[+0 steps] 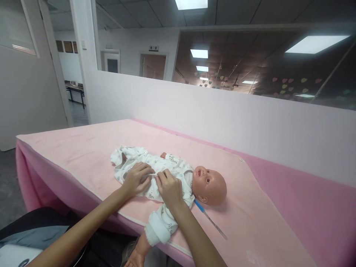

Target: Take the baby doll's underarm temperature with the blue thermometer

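Doll point(215, 187) on a Pink Table point(258, 226)

The doll lies on its back, dressed in a white suit point(154, 161). The left hand point(137, 180) and right hand point(170, 188) both pinch the suit at the tummy. A thin white bit shows between them — edge or tie, I cannot tell which. The hands hide some of the tummy, and the doll's feet are hard to make out. Its near arm hangs over the table's edge, and the bottom of the picture cuts off its hand. A tool point(198, 205) with a blue handle lies by its head; the thin tip is hard to see. A white thing point(16, 256) at the bottom left is cut off — I cannot tell what it is. The suit holds the doll's body, and its far hand pokes out of a sleeve.
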### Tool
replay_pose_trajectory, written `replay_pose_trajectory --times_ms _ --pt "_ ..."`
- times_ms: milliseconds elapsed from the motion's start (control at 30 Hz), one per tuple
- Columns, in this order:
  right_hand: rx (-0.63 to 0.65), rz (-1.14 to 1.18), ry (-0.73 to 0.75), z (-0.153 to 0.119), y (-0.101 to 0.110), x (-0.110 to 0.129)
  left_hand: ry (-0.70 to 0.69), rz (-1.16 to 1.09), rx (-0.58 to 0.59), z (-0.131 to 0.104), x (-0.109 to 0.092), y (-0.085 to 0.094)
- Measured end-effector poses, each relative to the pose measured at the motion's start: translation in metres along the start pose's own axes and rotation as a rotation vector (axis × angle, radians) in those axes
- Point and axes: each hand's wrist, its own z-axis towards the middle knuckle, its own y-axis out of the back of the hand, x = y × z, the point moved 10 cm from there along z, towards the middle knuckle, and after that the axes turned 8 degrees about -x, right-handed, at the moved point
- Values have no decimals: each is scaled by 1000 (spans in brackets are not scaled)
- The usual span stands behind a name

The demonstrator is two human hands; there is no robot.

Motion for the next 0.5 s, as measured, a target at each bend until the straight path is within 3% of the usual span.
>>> replay_pose_trajectory --times_ms 500 --pt "55 -70 -24 0 -5 -1 -63 -24 16 -1 -4 -4"
